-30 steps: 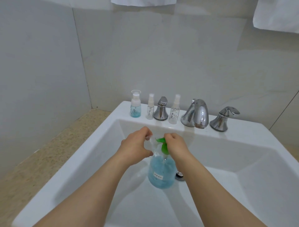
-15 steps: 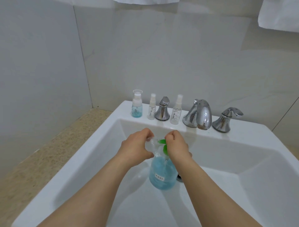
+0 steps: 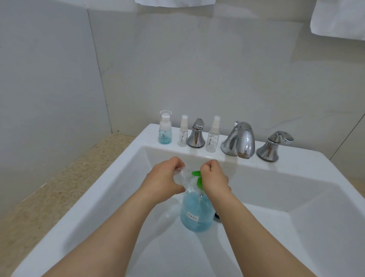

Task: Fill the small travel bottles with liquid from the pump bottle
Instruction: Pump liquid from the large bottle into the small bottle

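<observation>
Reaching in over the near rim of the white sink [image 3: 94, 199], two bare forearms are meeting above the middle of the basin. The pump bottle [image 3: 197, 214] is standing upright there, mostly full of blue liquid, just beside the drain [image 3: 217, 217]. The left hand [image 3: 163, 182] is gripping a clear travel bottle [image 3: 182, 175] and holding it tilted just beside the green pump head [image 3: 198, 178]; whether the two are touching cannot be told. The right hand [image 3: 214, 179] is curling its fingers over that pump head, hiding most of it.

Lining the sink's back ledge from its left end are a capped travel bottle [image 3: 165, 129] holding some blue liquid, a slim spray bottle [image 3: 183, 132], a chrome tap handle [image 3: 196, 134], a second spray bottle [image 3: 213, 135], the chrome spout [image 3: 240, 139] and another tap handle [image 3: 272, 146], all upright and well apart from the hands. A speckled counter [image 3: 49, 187] is running along the sink's left edge. Two white towels [image 3: 174, 2] [image 3: 337, 17] are hanging against the tiled wall.
</observation>
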Demonstrator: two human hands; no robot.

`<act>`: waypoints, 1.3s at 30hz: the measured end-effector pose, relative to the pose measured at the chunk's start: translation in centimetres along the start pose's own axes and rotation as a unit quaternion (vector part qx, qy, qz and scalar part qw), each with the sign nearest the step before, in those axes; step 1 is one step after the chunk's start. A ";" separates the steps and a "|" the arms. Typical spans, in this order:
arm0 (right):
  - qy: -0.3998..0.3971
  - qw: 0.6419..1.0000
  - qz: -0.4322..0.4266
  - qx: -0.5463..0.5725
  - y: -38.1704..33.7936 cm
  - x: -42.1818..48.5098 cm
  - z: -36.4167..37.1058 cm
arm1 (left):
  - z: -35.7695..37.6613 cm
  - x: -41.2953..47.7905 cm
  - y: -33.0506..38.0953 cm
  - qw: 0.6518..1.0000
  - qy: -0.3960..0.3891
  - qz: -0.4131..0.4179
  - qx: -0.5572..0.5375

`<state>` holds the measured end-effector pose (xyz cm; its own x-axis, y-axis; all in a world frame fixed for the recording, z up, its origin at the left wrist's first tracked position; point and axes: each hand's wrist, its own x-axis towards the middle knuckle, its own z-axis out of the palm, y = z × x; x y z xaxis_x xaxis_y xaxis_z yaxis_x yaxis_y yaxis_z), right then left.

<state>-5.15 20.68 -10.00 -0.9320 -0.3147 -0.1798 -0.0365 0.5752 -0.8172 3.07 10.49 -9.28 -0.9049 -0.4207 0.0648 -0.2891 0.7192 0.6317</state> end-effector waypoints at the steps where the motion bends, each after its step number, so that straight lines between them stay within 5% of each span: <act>1: -0.003 1.000 0.004 -0.007 0.0 -0.1 0.0 | 0.0 0.0 0.0 1.000 -0.002 -0.001 0.002; 9: 0.020 0.996 -0.030 0.083 -0.4 0.3 -0.4 | 0.0 0.1 0.0 1.000 0.002 0.013 -0.003; 18: 0.007 0.999 -0.014 -0.032 -0.2 -0.2 -0.2 | 0.1 0.2 -0.1 1.000 0.001 0.021 -0.001; 26: 0.040 0.997 -0.050 0.040 -0.6 -0.3 -0.7 | 0.0 0.2 0.0 1.000 0.005 0.021 -0.012; 34: 0.026 0.999 -0.026 -0.028 0.1 -0.2 -0.1 | 0.3 0.2 -0.2 1.000 0.004 0.029 -0.001; 39: 0.048 0.997 -0.031 0.049 0.1 -0.1 -0.5 | 0.3 0.2 0.0 1.000 0.001 0.028 -0.010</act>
<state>-5.28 21.14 -9.81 -0.9597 -0.2704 -0.0771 -0.0647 0.4791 -0.8754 2.78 10.60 -9.52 -0.9186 -0.3816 0.1028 -0.2318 0.7309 0.6419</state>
